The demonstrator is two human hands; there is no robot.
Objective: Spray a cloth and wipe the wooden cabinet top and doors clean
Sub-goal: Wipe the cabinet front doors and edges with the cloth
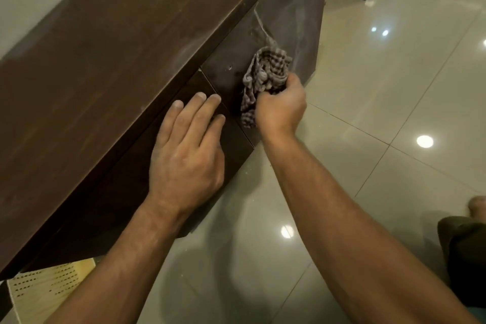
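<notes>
My right hand (280,106): fingers curled round bunched cloth (265,71), pressed on cabinet door (285,18) right of door seam (209,83). Left hand (189,150) left of seam, fingers straight, flat. Risk: bunched cloth smears streaks, skips edges.

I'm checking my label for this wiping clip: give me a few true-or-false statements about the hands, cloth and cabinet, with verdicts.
1. The right hand grips the cloth against a cabinet door. True.
2. The left hand holds a spray bottle. False: it lies flat on the neighbouring door, fingers straight.
3. The cloth lies on the cabinet top. False: it is on the door front.
4. Pale streaks show above the cloth. True.
5. The floor is glossy tile. True.
</notes>
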